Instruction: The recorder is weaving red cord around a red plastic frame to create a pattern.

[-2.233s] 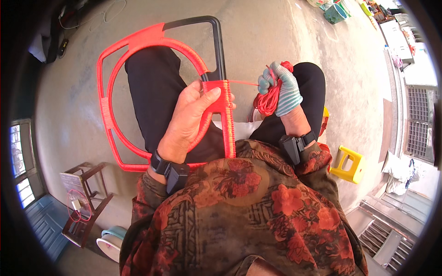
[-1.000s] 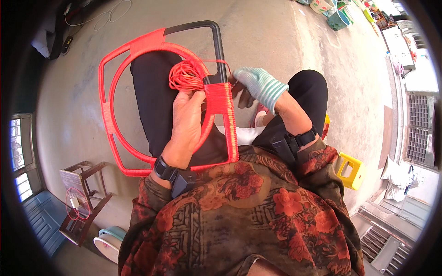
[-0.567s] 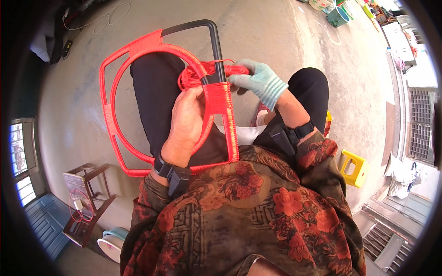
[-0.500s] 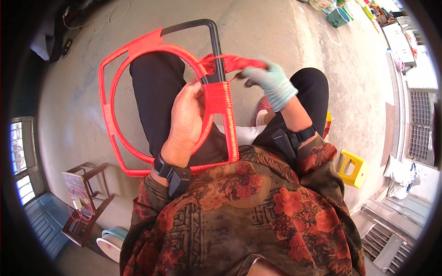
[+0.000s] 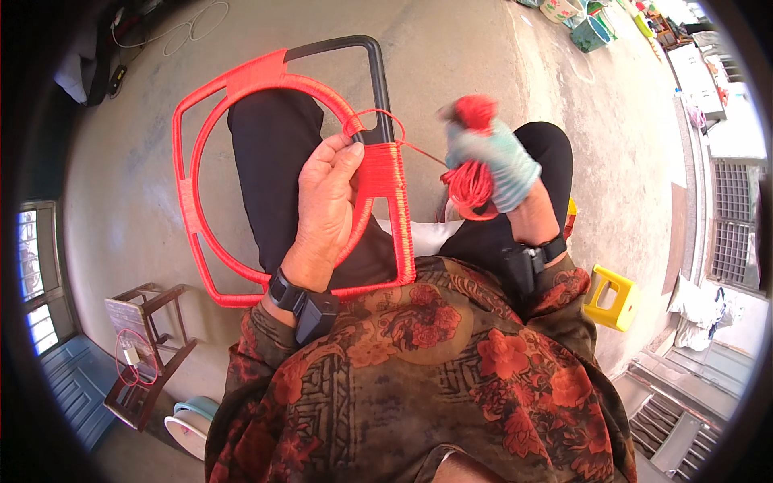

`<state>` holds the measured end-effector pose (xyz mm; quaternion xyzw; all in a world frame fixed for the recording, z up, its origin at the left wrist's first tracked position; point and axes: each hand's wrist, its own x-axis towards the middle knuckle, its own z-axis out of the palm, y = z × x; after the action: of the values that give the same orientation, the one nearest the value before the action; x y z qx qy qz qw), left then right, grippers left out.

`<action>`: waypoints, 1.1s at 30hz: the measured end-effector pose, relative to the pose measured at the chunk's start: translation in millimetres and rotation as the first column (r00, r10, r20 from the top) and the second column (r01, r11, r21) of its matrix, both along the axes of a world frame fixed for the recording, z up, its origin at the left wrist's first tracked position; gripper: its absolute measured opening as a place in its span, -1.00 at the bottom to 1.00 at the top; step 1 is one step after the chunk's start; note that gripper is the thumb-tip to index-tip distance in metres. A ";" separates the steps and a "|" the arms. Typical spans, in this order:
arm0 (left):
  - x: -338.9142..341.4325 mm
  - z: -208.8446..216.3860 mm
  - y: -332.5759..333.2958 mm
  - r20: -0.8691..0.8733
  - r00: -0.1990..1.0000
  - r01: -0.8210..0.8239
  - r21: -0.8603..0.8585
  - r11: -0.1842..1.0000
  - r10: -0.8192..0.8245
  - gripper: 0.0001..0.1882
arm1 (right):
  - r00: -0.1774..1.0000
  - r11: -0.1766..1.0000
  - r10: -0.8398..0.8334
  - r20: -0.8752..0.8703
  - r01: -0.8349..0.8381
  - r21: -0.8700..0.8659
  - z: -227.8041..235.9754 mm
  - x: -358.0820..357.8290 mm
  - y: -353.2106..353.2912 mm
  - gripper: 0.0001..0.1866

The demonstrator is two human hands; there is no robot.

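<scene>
A squarish black frame [image 5: 376, 76] with a round ring inside rests across my lap, mostly wrapped in red cord. Its far right corner is bare black. My left hand [image 5: 326, 193], ungloved, pinches the ring and frame by the wrapping's end, thumb and fingers closed. My right hand [image 5: 498, 161], in a pale blue-green glove, is slightly blurred and grips a bundle of red cord [image 5: 469, 187] that bulges out on both sides of the fist. One strand runs from the bundle to the wrapped bar, and a loose loop of it curls over the bare part.
A yellow plastic stool [image 5: 612, 298] stands on the floor at right. At lower left are a brown wooden stool [image 5: 149, 354] lying tipped and basins [image 5: 189, 427]. Buckets [image 5: 590, 34] sit at the far right. A white cable [image 5: 189, 30] lies at the far left.
My right hand has pulled the cord bundle away from the frame, to the right and nearer to me. The strand now stretches between them. My left hand and the frame have hardly moved.
</scene>
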<state>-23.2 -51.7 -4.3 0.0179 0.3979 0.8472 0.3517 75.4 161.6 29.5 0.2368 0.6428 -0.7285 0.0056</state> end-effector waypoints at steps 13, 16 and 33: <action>2.2 -3.8 3.6 -0.076 0.997 -0.040 -0.076 0.996 0.035 -0.86 | 0.996 0.978 0.022 -0.086 -0.003 0.211 34.3 -9.6 -20.0 -0.67; 2.9 -4.0 4.4 -0.106 0.994 -0.047 -0.135 0.990 0.033 -0.85 | 0.953 0.893 0.160 -0.258 -0.028 0.449 52.0 -6.2 -48.4 -0.64; 4.2 16.0 3.6 -0.048 0.937 0.341 -0.110 0.934 -0.347 -0.75 | 0.630 0.733 -0.657 -0.414 0.405 -0.547 12.8 71.7 72.1 -0.53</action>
<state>-18.9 -48.1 11.7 0.0977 0.4422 0.7504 0.4815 147.0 233.7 42.3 0.1779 0.3455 -0.8469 -0.3631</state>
